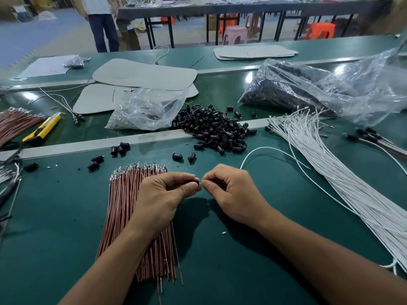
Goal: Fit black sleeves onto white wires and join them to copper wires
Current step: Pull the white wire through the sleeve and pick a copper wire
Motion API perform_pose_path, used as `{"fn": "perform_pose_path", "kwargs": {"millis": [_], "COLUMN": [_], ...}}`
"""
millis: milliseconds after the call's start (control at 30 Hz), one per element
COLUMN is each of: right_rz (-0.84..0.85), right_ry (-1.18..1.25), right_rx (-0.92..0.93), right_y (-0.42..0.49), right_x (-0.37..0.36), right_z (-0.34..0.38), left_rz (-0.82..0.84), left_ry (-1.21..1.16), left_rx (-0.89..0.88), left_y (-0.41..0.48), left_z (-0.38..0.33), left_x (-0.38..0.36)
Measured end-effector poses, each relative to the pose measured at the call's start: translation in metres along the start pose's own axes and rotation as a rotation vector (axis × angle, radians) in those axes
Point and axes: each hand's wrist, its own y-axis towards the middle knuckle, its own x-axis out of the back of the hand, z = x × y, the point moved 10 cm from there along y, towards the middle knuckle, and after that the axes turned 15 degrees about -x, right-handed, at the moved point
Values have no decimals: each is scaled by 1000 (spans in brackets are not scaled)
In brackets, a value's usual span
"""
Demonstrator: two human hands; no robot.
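Observation:
My left hand (164,195) pinches a small black sleeve (194,181) between thumb and fingers, above the green table. My right hand (231,190) pinches the metal tip of one white wire (264,149), held right at the sleeve's mouth; that wire loops up and right toward the white wire bundle (343,183). A bundle of copper wires (141,216) lies under my left wrist. A heap of loose black sleeves (215,130) sits beyond my hands.
Two clear bags (147,111) (308,89) lie behind the heap. A yellow utility knife (41,128) and more copper wires (15,124) lie at left, finished joined wires (374,139) at right. Grey cardboard sheets (143,73) lie further back. A person (101,20) stands beyond the table.

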Motion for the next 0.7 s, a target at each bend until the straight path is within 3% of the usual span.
{"fn": "perform_pose_path", "kwargs": {"millis": [467, 700], "right_rz": [-32, 50], "right_ry": [-4, 46], "right_rx": [-61, -122], "right_y": [1, 3], "right_x": [-4, -3], "right_z": [-3, -12], "left_rz": [19, -7], "left_ry": [14, 5], "left_rx": [-46, -98], "left_y": [1, 3], "left_z": [1, -4], "left_x": [-6, 1]}}
